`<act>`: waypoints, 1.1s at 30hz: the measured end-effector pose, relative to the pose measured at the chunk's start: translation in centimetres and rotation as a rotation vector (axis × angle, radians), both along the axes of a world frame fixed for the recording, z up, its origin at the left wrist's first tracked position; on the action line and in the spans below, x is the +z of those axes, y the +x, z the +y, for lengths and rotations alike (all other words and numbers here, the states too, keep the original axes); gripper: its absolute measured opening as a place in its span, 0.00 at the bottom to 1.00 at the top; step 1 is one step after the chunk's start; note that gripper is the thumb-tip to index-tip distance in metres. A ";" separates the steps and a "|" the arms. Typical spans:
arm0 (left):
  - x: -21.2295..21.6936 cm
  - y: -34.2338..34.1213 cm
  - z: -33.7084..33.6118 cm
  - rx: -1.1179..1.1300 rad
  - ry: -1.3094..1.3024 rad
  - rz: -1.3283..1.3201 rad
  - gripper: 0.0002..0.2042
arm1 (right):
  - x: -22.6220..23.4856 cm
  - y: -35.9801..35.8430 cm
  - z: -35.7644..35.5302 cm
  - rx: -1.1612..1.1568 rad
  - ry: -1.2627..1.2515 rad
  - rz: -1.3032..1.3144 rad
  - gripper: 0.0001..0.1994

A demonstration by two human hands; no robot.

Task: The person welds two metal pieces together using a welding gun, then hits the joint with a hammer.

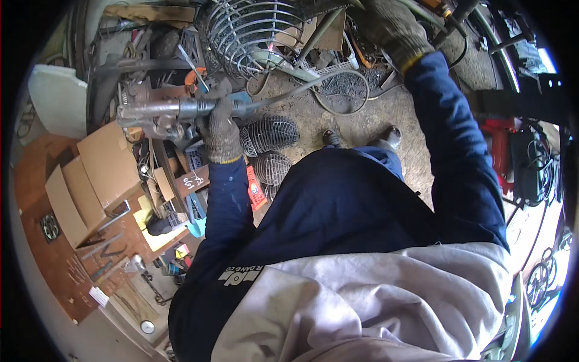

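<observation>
— While the left hand (220, 130) is stretched forward, what are its fingers doing?

— Its gloved fingers (218, 108) are clenched around the grey metal tool (163, 111), a long pneumatic-looking piece lying level, its heavy head pointing to the person's left. The grip sits at the rear of the tool's body, where a hose (289, 93) leaves it and curves off to the right across the floor.

— And the right hand?

— The right hand (392, 27), also gloved, reaches up to the far edge of the view. Its fingers seem curled around something dark near a slanting black bar (449, 24), but I cannot tell exactly what they hold, nor how tightly.

— Where is the tool, then?

— In the air, above a heap of scrap metal (139, 66) at the left side of the concrete floor (362, 114), well clear of the person's body.

— What lies about it?

— Just right of the left wrist and below it, two small ribbed wire cages (271, 134) lie on the floor, one behind the other. Beyond the tool, a large wire basket (253, 30) of curved bars stands tilted. Under the left forearm, an orange flat piece (256, 190) lies beside a brown card with handwriting. Further left, open cardboard boxes (90, 175) lie on a reddish-brown surface (54, 265), and metal rods rest near its front edge.

— Anything to the right?

— A red machine (500, 145) stands near the right edge of the floor, with dark cables beside it. The person's two shoes (362, 137) show between the arms.
</observation>
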State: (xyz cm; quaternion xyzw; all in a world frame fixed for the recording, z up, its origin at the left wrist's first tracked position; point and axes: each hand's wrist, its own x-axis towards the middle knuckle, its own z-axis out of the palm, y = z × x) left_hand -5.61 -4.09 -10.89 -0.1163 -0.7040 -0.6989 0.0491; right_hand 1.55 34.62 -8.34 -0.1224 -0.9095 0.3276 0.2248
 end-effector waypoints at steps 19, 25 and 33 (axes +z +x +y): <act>2.5 18.0 4.1 0.162 -0.072 -0.229 0.16 | -0.9 2.9 2.4 0.199 0.114 0.244 0.20; 1.7 19.7 5.2 0.101 -0.156 -0.368 0.13 | -8.6 13.9 -1.1 0.318 -0.076 -0.090 0.19; -3.0 21.8 2.6 0.040 -0.087 -0.537 0.14 | -28.2 35.5 1.8 0.010 -0.479 -1.037 0.23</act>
